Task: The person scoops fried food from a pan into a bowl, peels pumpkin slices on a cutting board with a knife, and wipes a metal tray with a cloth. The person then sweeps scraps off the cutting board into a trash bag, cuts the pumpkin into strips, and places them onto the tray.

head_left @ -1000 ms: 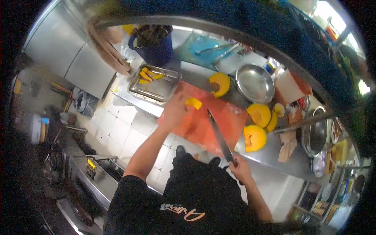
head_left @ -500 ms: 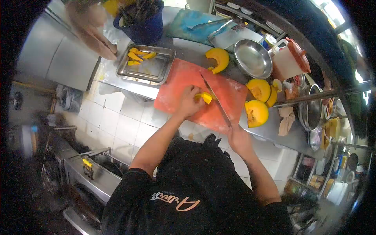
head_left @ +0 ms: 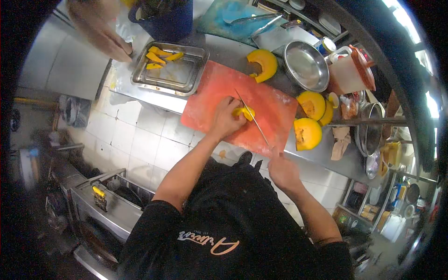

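Note:
My left hand [head_left: 227, 118] grips a small yellow pumpkin piece [head_left: 248, 113] on the orange cutting board [head_left: 205, 98], its fingers curled round it. In my right hand [head_left: 283, 171] is the handle of a long knife [head_left: 259, 128]. The blade slants across the board and meets the right side of the piece; how deep it sits I cannot tell. Beyond the board lies a curved pumpkin section [head_left: 265, 65]. More cut pumpkin [head_left: 308, 134] rests at the board's right edge. Several pumpkin slices [head_left: 156, 58] lie in a metal tray [head_left: 193, 86] at the left.
A dark blue bucket [head_left: 169, 25] stands behind the tray. At the back are a teal board [head_left: 217, 23] with knives, a steel bowl [head_left: 305, 67] and a lidded container [head_left: 347, 77]. Another person's arm [head_left: 100, 30] reaches in at upper left.
The knife blade has shifted left against the pumpkin piece, and my right hand has moved slightly down and left. My left hand keeps its hold. The whole view has tilted slightly.

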A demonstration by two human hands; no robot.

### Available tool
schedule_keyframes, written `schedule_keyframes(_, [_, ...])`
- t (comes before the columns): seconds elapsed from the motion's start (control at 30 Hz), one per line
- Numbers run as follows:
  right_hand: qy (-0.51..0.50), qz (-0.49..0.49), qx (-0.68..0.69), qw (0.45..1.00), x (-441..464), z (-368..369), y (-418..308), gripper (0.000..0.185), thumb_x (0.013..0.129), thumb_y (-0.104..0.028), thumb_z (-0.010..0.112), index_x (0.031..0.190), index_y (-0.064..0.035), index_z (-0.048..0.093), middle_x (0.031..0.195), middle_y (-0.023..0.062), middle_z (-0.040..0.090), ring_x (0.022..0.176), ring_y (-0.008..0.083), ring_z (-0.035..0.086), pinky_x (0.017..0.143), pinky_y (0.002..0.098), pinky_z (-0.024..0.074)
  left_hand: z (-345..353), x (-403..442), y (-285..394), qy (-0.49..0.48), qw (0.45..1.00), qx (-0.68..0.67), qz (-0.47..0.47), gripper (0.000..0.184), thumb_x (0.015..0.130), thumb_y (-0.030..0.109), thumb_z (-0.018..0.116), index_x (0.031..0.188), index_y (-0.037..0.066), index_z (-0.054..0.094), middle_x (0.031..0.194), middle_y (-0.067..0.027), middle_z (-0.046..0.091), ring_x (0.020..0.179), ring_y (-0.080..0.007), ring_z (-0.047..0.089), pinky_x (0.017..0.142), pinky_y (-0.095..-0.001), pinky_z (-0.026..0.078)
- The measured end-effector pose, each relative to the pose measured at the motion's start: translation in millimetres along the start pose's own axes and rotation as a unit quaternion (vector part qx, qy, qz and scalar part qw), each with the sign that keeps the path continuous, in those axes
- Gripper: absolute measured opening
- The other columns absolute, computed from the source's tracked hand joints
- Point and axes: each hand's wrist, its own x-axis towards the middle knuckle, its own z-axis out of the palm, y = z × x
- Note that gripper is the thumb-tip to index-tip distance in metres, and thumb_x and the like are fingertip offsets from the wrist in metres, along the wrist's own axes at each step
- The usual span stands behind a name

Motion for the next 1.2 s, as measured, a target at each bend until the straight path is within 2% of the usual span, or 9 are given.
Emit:
schedule_keyframes(0.3, [-0.053, -0.027, 0.048, 0.997, 21.8, -2.4, 3.3, 0.036, 0.086, -0.016, 0.046, 0.116, 0.0021, 0.037, 0.084, 0.0306, 0.059, 0.076, 0.0465, 0.059, 0.069, 0.0560, 0.0456, -7.8, 2.6, 11.3, 0.025, 1.000, 0.011, -0.007, 0.027, 0.065, 0.015, 0.064, 0.090, 0.007, 0.060, 0.093, -0.0134, 0.056, 0.087, -0.0329, 0.055, 0.077, -0.0421, 0.047])
schedule_keyframes(0.4, [0.124, -0.190, -0.016, 0.974, 64.8, 38.0, 15.5, 0.033, 0.086, -0.016, 0.046, 0.112, 0.0026, 0.038, 0.083, 0.0317, 0.058, 0.078, 0.0469, 0.059, 0.069, 0.0549, 0.0456, -3.6, 2.0, 10.7, 0.039, 0.999, 0.016, -0.006, 0.028, 0.065, 0.014, 0.064, 0.092, 0.007, 0.060, 0.095, -0.0131, 0.057, 0.089, -0.0321, 0.055, 0.078, -0.0414, 0.047])
schedule_keyframes(0.5, [0.016, -0.087, 0.022, 0.996, 74.4, 25.2, 1.1, 0.030, 0.086, -0.016, 0.046, 0.109, 0.0028, 0.039, 0.086, 0.0308, 0.058, 0.081, 0.0459, 0.059, 0.071, 0.0539, 0.0451, -6.1, -1.4, 10.7, 0.025, 0.999, 0.026, -0.012, 0.028, 0.066, 0.014, 0.064, 0.093, 0.007, 0.060, 0.096, -0.0130, 0.057, 0.091, -0.0317, 0.055, 0.079, -0.0412, 0.047])
schedule_keyframes(0.6, [0.002, -0.157, 0.179, 0.971, 70.9, 5.1, 6.9, 0.029, 0.086, -0.016, 0.045, 0.108, 0.0026, 0.039, 0.088, 0.0300, 0.058, 0.082, 0.0445, 0.059, 0.071, 0.0550, 0.0446, -9.3, 0.1, 8.9, 0.016, 1.000, 0.026, 0.001, 0.030, 0.066, 0.013, 0.064, 0.094, 0.007, 0.060, 0.095, -0.0132, 0.056, 0.092, -0.0319, 0.054, 0.079, -0.0411, 0.047])
schedule_keyframes(0.7, [0.067, -0.182, 0.082, 0.978, 67.8, 3.1, 14.1, 0.027, 0.087, -0.018, 0.047, 0.110, -0.0046, 0.043, 0.101, 0.0297, 0.057, 0.076, 0.0452, 0.061, 0.066, 0.0554, 0.0476, -8.8, -6.6, -6.2, 0.018, 1.000, 0.004, 0.008, 0.031, 0.066, 0.010, 0.063, 0.096, 0.006, 0.058, 0.094, -0.0137, 0.055, 0.091, -0.0326, 0.054, 0.078, -0.0408, 0.047])
schedule_keyframes(0.8, [0.069, -0.120, 0.032, 0.990, 45.6, -10.5, 12.7, 0.030, 0.088, -0.020, 0.046, 0.113, -0.0045, 0.040, 0.091, 0.0264, 0.060, 0.072, 0.0455, 0.061, 0.065, 0.0550, 0.0489, -13.4, -9.9, -5.8, 0.006, 1.000, -0.025, -0.010, 0.032, 0.065, 0.007, 0.062, 0.097, 0.005, 0.057, 0.094, -0.0145, 0.053, 0.090, -0.0334, 0.054, 0.077, -0.0406, 0.047])
schedule_keyframes(0.9, [0.113, -0.165, -0.008, 0.980, 30.1, -9.1, 22.7, 0.027, 0.085, -0.014, 0.052, 0.107, -0.0021, 0.042, 0.072, 0.0269, 0.059, 0.067, 0.0442, 0.060, 0.058, 0.0539, 0.0468, -12.6, -13.6, -0.7, -0.001, 0.999, -0.031, -0.027, 0.032, 0.065, 0.006, 0.062, 0.096, 0.004, 0.056, 0.094, -0.0154, 0.052, 0.090, -0.0342, 0.054, 0.077, -0.0409, 0.047])
schedule_keyframes(1.1, [0.060, -0.135, -0.060, 0.987, 19.8, -15.0, 27.3, 0.036, 0.088, -0.017, 0.048, 0.120, -0.0028, 0.037, 0.074, 0.0265, 0.059, 0.066, 0.0446, 0.060, 0.059, 0.0548, 0.0466, -13.0, -13.4, -3.3, -0.002, 0.999, -0.017, -0.034, 0.033, 0.065, 0.005, 0.062, 0.097, 0.003, 0.055, 0.094, -0.0153, 0.052, 0.090, -0.0347, 0.054, 0.078, -0.0413, 0.047])
schedule_keyframes(1.2, [0.040, -0.158, -0.041, 0.986, 18.1, -23.1, 23.6, 0.042, 0.089, -0.018, 0.047, 0.125, -0.0030, 0.033, 0.076, 0.0266, 0.060, 0.068, 0.0454, 0.060, 0.061, 0.0551, 0.0468, -16.3, -10.6, -1.5, -0.008, 1.000, -0.007, -0.028, 0.033, 0.065, 0.005, 0.062, 0.098, 0.004, 0.055, 0.094, -0.0146, 0.052, 0.090, -0.0343, 0.054, 0.078, -0.0407, 0.047])
